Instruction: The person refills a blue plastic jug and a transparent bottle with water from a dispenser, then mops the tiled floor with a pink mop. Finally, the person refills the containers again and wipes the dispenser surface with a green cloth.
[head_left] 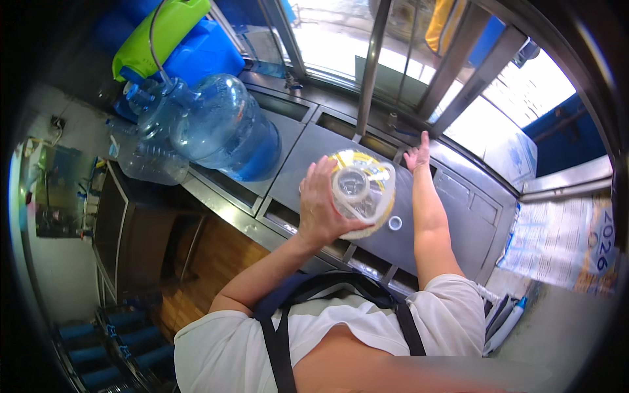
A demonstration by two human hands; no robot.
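A clear plastic jug [383, 196] with a yellow label and a moulded handle stands on the steel counter, its round mouth facing up at me. My left hand [320, 206] is wrapped round its left side, thumb toward the near edge. Just right of the jug's base, a small white ring-shaped cap [394, 223] lies on the metal. My right arm is stretched far forward, and my right hand [419, 155] is open with its fingers apart, close to a small valve [393, 121] at the window ledge. Whether it touches anything there I cannot tell.
Large blue water bottles [226, 131] stand on the left part of the counter [458, 216], with blue and green containers [157, 36] behind them. A vertical metal pipe [372, 72] rises at the far edge. Slots cut the counter top. Printed sheets [557, 242] hang at right.
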